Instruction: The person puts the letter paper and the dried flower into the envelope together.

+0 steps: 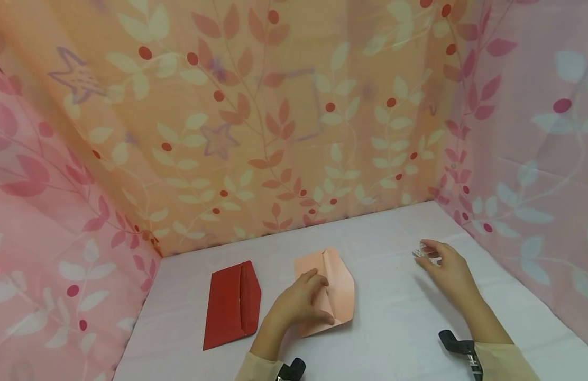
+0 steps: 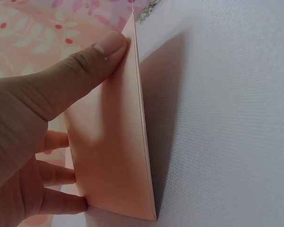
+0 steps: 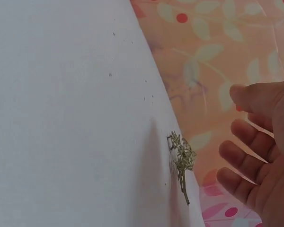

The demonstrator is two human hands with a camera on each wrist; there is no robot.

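A peach envelope (image 1: 341,288), its flap open toward the right, lies under my left hand (image 1: 301,301). In the left wrist view the left thumb (image 2: 90,64) presses on the face of the envelope (image 2: 118,156) while the fingers hold its other edge; one long edge stands off the table and casts a shadow. At the right, my right hand (image 1: 448,270) hovers over a small dried sprig (image 1: 423,255). The right wrist view shows the sprig (image 3: 182,158) lying on the cloth, apart from the loosely bent right fingers (image 3: 246,161).
A red envelope (image 1: 227,307) with its flap open lies left of the left hand. White cloth (image 1: 379,344) covers the table, with tiny dark crumbs (image 3: 145,97) near the sprig. Patterned curtains (image 1: 294,116) stand along the back and both sides.
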